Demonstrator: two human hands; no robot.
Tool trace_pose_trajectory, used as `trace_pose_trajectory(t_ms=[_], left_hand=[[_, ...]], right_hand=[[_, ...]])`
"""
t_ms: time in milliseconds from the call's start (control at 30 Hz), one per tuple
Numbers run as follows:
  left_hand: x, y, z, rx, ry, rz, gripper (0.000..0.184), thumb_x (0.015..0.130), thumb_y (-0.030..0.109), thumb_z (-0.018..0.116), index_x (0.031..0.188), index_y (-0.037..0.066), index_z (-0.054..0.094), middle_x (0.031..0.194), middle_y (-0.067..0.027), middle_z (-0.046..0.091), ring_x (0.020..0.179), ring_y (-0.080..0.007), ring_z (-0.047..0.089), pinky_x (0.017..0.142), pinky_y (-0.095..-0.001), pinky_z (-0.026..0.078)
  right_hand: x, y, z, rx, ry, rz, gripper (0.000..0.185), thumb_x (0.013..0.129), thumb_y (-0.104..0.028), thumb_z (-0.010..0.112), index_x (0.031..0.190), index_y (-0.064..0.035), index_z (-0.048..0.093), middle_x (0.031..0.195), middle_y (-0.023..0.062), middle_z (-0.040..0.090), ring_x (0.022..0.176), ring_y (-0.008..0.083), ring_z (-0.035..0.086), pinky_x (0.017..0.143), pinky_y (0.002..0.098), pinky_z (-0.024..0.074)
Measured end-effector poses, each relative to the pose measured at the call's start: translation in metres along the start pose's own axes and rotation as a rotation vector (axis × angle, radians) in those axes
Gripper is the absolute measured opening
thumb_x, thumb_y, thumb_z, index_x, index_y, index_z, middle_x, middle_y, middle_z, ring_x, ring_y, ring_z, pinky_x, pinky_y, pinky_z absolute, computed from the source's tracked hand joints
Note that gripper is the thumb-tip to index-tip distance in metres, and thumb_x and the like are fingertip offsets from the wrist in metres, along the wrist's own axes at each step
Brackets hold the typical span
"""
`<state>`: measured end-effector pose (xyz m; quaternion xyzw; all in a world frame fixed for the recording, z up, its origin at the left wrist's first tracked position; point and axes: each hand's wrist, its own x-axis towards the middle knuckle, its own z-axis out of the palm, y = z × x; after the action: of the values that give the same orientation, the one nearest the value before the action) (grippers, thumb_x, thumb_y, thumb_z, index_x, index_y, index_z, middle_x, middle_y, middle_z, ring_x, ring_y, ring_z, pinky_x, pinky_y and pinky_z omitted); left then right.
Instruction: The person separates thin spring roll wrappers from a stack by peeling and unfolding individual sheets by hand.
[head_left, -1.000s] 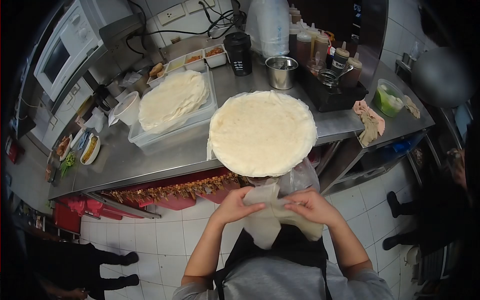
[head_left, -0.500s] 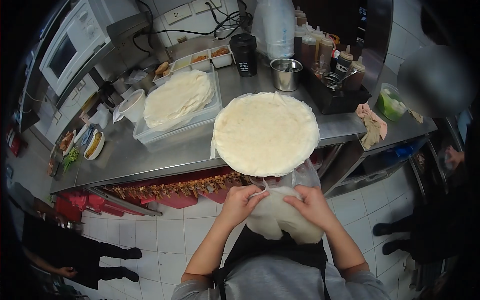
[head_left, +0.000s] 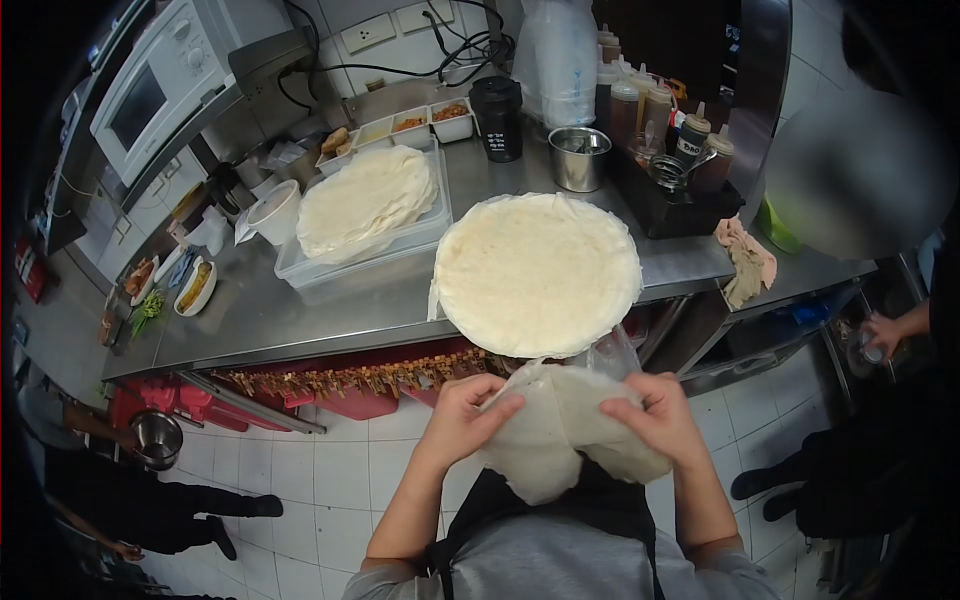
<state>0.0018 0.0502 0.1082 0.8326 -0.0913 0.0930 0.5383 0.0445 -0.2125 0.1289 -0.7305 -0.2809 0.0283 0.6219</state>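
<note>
Between my two hands hangs a thin, pale, translucent wrapper sheet (head_left: 545,430), in front of my black apron. My left hand (head_left: 463,415) pinches its left upper edge between thumb and fingers. The right upper edge is gripped by my right hand (head_left: 657,410), thumb on top. Just beyond them, a round stack of pale wrapper sheets (head_left: 538,272) overhangs the counter's front edge. More sheets lie in an uneven pile (head_left: 367,203) on a clear plastic tray (head_left: 300,272) to the left.
On the steel counter (head_left: 240,325) stand a black cup (head_left: 497,120), a metal pot (head_left: 579,160) and sauce bottles (head_left: 655,110) by a black tray. A cloth (head_left: 745,262) lies at right. One person holds a metal bowl (head_left: 157,440) at left; another person's hand (head_left: 885,333) shows right.
The sheet in my hands has spread wider, and my right hand has moved slightly right. At left, a person's metal bowl has come into clearer view.
</note>
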Motion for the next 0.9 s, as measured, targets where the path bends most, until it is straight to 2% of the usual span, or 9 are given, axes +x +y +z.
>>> trace_pose_trajectory(t_ms=[67,200,367,433,467,500,767,800,900], left_hand=[[0.003,0.003,0.008,-0.017,-0.091,0.053,0.029,0.078,0.017,0.077,0.1,0.0,0.067,0.088,-0.0142,0.069,0.078,-0.0198,0.067,0.071,-0.031,0.051],[0.007,-0.036,0.026,-0.055,-0.143,0.051,0.021,0.079,0.008,0.068,0.098,0.0,0.068,0.097,-0.0128,0.071,0.089,-0.0207,0.069,0.081,-0.0322,0.052],[0.011,-0.023,0.039,0.02,-0.216,0.153,0.013,0.087,0.009,0.062,0.09,-0.001,0.069,0.083,-0.0076,0.067,0.074,-0.0145,0.06,0.069,-0.0287,0.048],[0.01,-0.018,0.053,-0.009,-0.221,0.114,0.01,0.083,0.007,0.064,0.084,-0.002,0.067,0.079,-0.0121,0.067,0.072,-0.0189,0.063,0.067,-0.0306,0.048],[0.009,0.008,0.054,0.0,-0.248,0.108,0.02,0.086,0.012,0.066,0.083,-0.006,0.059,0.074,-0.0187,0.058,0.066,-0.0197,0.054,0.065,-0.0334,0.046],[0.008,0.009,0.054,0.073,-0.345,0.008,0.016,0.089,0.01,0.061,0.088,-0.006,0.062,0.083,-0.0186,0.063,0.077,-0.0239,0.063,0.07,-0.0325,0.048],[0.004,-0.016,0.051,0.274,-0.218,0.159,0.012,0.086,0.006,0.063,0.091,-0.005,0.063,0.071,-0.0204,0.061,0.06,-0.03,0.059,0.061,-0.0348,0.047],[0.003,-0.019,0.044,0.278,-0.271,0.038,0.017,0.086,0.009,0.063,0.096,-0.004,0.065,0.08,-0.0231,0.064,0.073,-0.0329,0.064,0.068,-0.0365,0.049],[0.006,-0.059,0.038,0.258,-0.074,0.214,0.008,0.076,0.006,0.065,0.077,-0.001,0.065,0.075,-0.0169,0.064,0.07,-0.026,0.064,0.063,-0.034,0.047]], right_hand=[[0.0,-0.003,0.009,-0.1,-0.183,-0.124,0.017,0.083,-0.013,0.072,0.077,0.0001,0.062,0.061,0.0093,0.058,0.052,0.0147,0.055,0.05,0.0295,0.0411],[-0.003,0.003,0.015,-0.135,-0.348,-0.185,0.023,0.084,-0.022,0.07,0.081,-0.0012,0.06,0.063,0.0165,0.054,0.058,0.0312,0.056,0.054,0.0393,0.0414],[-0.021,0.023,-0.006,-0.482,-0.178,-0.101,0.031,0.084,-0.029,0.069,0.103,-0.0055,0.059,0.079,0.0161,0.063,0.078,0.0365,0.063,0.067,0.0439,0.0473],[-0.026,0.028,0.0,-0.556,-0.217,-0.03,0.042,0.082,-0.033,0.069,0.112,-0.0078,0.056,0.084,0.0174,0.065,0.083,0.0402,0.062,0.072,0.0472,0.0487],[-0.029,0.028,0.007,-0.574,-0.221,0.023,0.041,0.083,-0.034,0.068,0.111,-0.0073,0.056,0.084,0.0182,0.065,0.083,0.0402,0.062,0.072,0.048,0.0482],[-0.032,0.032,0.016,-0.592,-0.226,0.07,0.04,0.084,-0.036,0.066,0.11,-0.0069,0.056,0.085,0.0191,0.065,0.082,0.0402,0.063,0.072,0.0488,0.0478],[-0.031,0.053,0.031,-0.371,-0.052,0.11,0.033,0.091,-0.037,0.06,0.089,-0.0037,0.06,0.071,0.0199,0.061,0.07,0.0394,0.061,0.062,0.0459,0.0463],[-0.029,0.044,0.025,-0.349,-0.031,0.114,0.034,0.092,-0.037,0.059,0.086,-0.0034,0.06,0.069,0.0197,0.06,0.068,0.0387,0.061,0.061,0.0445,0.0461],[-0.022,0.049,0.026,-0.305,0.03,0.049,0.032,0.092,-0.034,0.06,0.083,-0.0032,0.061,0.065,0.0189,0.057,0.062,0.0355,0.059,0.058,0.0407,0.0451]])
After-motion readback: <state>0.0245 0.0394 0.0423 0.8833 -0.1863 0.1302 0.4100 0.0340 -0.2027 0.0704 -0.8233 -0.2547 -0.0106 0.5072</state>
